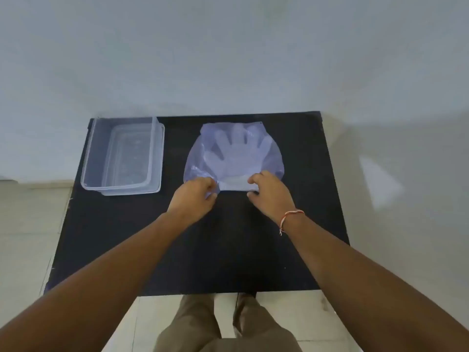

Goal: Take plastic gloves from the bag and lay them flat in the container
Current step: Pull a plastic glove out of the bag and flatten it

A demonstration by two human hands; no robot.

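A clear plastic bag [272, 153] lies flat on the black table [203, 250], a little right of centre. Inside it I see a stack of translucent plastic gloves [237, 154], fingers pointing away from me. My left hand [195, 194] pinches the bag's near left edge. My right hand [270, 190] grips the near right edge, where the cuffs of the gloves show white between my hands. A clear rectangular container [87, 158] stands at the table's far left corner, and nothing is visible in it.
The table stands against a pale wall [228, 59]. Tiled floor [28, 224] shows on the left and below the table's near edge, where my trouser legs [203, 326] are. A thread bracelet [291, 215] circles my right wrist.
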